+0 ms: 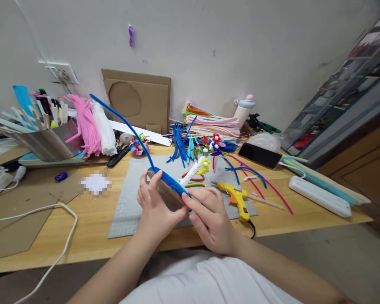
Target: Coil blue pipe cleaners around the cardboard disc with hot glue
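Note:
A cardboard disc (167,191) with blue pipe cleaner along its edge is tilted up between my two hands, above the grey cutting mat (123,211). My left hand (156,202) holds its left side and underside, fingers and thumb spread around it. My right hand (210,215) pinches the right end of the blue edge. A long blue pipe cleaner (123,118) rises from the disc toward the upper left. A white wrapped stem (193,171) with small pipe-cleaner flowers (205,150) stands just behind the disc; its base is hidden.
A yellow glue gun (237,196) lies right of my right hand. Loose pipe cleaners (253,171), a dark phone (259,155) and a white power strip (319,196) are further right. Pipe-cleaner bundles (209,124) and a cardboard sheet (152,95) are behind. A metal container (50,141) stands left.

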`<state>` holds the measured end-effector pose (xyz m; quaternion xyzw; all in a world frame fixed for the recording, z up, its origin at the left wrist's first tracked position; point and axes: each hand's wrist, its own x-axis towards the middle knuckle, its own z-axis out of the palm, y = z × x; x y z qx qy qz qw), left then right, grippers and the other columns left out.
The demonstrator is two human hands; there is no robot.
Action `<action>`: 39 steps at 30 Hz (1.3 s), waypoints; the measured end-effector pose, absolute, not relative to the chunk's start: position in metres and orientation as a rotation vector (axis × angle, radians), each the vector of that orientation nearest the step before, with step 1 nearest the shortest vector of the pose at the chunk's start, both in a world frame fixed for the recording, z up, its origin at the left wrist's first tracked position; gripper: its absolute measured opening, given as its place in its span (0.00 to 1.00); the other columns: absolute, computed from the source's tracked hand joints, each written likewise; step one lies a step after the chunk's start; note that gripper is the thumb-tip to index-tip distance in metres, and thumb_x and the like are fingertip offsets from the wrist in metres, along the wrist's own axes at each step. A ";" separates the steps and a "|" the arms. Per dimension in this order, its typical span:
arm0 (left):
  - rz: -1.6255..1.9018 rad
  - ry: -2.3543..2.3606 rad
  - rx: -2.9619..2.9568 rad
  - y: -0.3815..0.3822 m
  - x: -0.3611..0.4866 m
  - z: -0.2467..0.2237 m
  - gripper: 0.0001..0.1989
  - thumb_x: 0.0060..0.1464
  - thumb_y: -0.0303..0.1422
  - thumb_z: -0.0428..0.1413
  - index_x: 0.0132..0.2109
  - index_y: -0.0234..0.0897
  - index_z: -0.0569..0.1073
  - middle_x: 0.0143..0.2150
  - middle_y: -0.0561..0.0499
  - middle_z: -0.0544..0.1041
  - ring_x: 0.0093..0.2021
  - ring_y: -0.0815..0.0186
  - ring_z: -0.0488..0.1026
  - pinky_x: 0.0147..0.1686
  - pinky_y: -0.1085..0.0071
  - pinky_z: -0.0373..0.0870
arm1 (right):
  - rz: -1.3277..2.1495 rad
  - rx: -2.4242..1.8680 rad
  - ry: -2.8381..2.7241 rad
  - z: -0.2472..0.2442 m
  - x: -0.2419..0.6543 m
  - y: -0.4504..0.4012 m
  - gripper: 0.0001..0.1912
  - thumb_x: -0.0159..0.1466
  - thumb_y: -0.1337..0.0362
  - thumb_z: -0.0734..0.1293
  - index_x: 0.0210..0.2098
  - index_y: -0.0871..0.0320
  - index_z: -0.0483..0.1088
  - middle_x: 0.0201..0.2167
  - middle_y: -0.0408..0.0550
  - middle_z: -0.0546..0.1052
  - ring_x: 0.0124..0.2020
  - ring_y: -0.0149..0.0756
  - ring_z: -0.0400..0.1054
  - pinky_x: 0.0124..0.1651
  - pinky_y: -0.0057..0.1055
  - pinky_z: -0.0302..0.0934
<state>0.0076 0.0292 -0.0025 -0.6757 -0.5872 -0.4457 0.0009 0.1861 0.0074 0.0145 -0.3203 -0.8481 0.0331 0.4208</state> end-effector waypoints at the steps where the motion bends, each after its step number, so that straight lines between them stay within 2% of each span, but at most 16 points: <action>1: -1.404 -1.845 -2.119 0.029 0.008 -0.003 0.49 0.41 0.48 0.66 0.65 0.42 0.51 0.68 0.31 0.51 0.68 0.40 0.54 0.60 0.39 0.56 | 0.042 -0.813 -2.135 0.015 0.186 0.007 0.23 0.68 0.69 0.60 0.62 0.55 0.63 0.57 0.54 0.73 0.60 0.45 0.64 0.62 0.49 0.49; 3: -1.397 -1.856 -2.127 0.028 0.008 -0.003 0.49 0.40 0.48 0.66 0.65 0.43 0.51 0.68 0.32 0.51 0.68 0.40 0.53 0.60 0.40 0.56 | 0.066 -0.829 -2.103 0.017 0.187 0.007 0.21 0.68 0.69 0.60 0.60 0.55 0.65 0.56 0.53 0.74 0.59 0.45 0.65 0.62 0.49 0.50; 8: -1.306 -1.782 -2.136 0.016 0.017 -0.004 0.48 0.40 0.48 0.66 0.64 0.43 0.52 0.70 0.29 0.45 0.68 0.36 0.53 0.57 0.39 0.56 | 0.381 -0.871 -1.848 0.030 0.185 0.006 0.17 0.68 0.68 0.62 0.55 0.54 0.65 0.52 0.52 0.74 0.56 0.40 0.68 0.59 0.41 0.63; 14: -1.210 -1.560 -2.084 0.001 0.036 -0.011 0.39 0.48 0.38 0.64 0.63 0.47 0.53 0.73 0.27 0.37 0.64 0.36 0.60 0.53 0.43 0.59 | 0.268 -0.987 -1.994 0.046 0.177 0.007 0.20 0.63 0.69 0.66 0.55 0.55 0.67 0.49 0.51 0.78 0.50 0.43 0.71 0.55 0.42 0.66; 18: -1.201 -1.484 -2.114 -0.002 0.035 -0.017 0.38 0.49 0.39 0.64 0.63 0.46 0.54 0.72 0.26 0.36 0.63 0.36 0.61 0.52 0.42 0.60 | 0.235 -1.012 -1.994 0.047 0.179 0.005 0.17 0.62 0.71 0.66 0.51 0.57 0.70 0.46 0.51 0.80 0.48 0.42 0.73 0.51 0.40 0.68; 20: -1.229 -1.443 -2.162 -0.002 0.030 -0.020 0.40 0.49 0.42 0.65 0.63 0.46 0.53 0.72 0.26 0.39 0.63 0.37 0.62 0.53 0.42 0.60 | 0.225 -1.021 -1.996 0.045 0.183 0.004 0.17 0.63 0.70 0.65 0.52 0.57 0.70 0.46 0.51 0.80 0.48 0.42 0.74 0.51 0.39 0.69; 23: -1.491 -1.354 -2.156 0.002 0.019 -0.022 0.43 0.48 0.43 0.65 0.64 0.45 0.50 0.70 0.30 0.48 0.65 0.44 0.60 0.56 0.46 0.62 | 0.189 -1.044 -1.988 0.039 0.192 0.005 0.17 0.66 0.68 0.64 0.55 0.55 0.69 0.48 0.51 0.80 0.49 0.42 0.74 0.51 0.39 0.69; 26: -1.737 -1.473 -2.037 0.010 0.006 -0.019 0.39 0.52 0.38 0.62 0.65 0.43 0.50 0.66 0.35 0.54 0.66 0.50 0.57 0.60 0.48 0.61 | 0.173 -1.073 -1.948 0.032 0.202 0.010 0.18 0.67 0.67 0.64 0.56 0.54 0.70 0.49 0.52 0.80 0.50 0.43 0.75 0.51 0.41 0.70; 29: -1.745 -1.749 -2.057 0.019 -0.006 -0.011 0.34 0.54 0.38 0.60 0.64 0.41 0.55 0.63 0.39 0.62 0.64 0.52 0.60 0.62 0.48 0.59 | 0.234 -1.135 -1.901 0.027 0.212 0.018 0.17 0.67 0.66 0.64 0.55 0.53 0.72 0.49 0.52 0.81 0.50 0.45 0.76 0.51 0.42 0.72; 34: -1.673 -1.904 -2.299 0.030 -0.016 -0.001 0.17 0.55 0.38 0.58 0.52 0.41 0.70 0.51 0.46 0.75 0.54 0.56 0.70 0.55 0.55 0.66 | 0.406 -1.189 -1.838 0.021 0.225 0.032 0.17 0.65 0.63 0.65 0.53 0.53 0.75 0.50 0.52 0.81 0.50 0.47 0.76 0.52 0.44 0.72; 39: -1.682 -1.823 -2.370 0.028 -0.014 0.004 0.10 0.56 0.38 0.58 0.44 0.41 0.74 0.43 0.50 0.79 0.45 0.60 0.75 0.46 0.62 0.70 | 0.499 -1.205 -1.768 0.014 0.232 0.039 0.18 0.65 0.61 0.66 0.53 0.53 0.75 0.51 0.52 0.80 0.51 0.48 0.76 0.55 0.48 0.69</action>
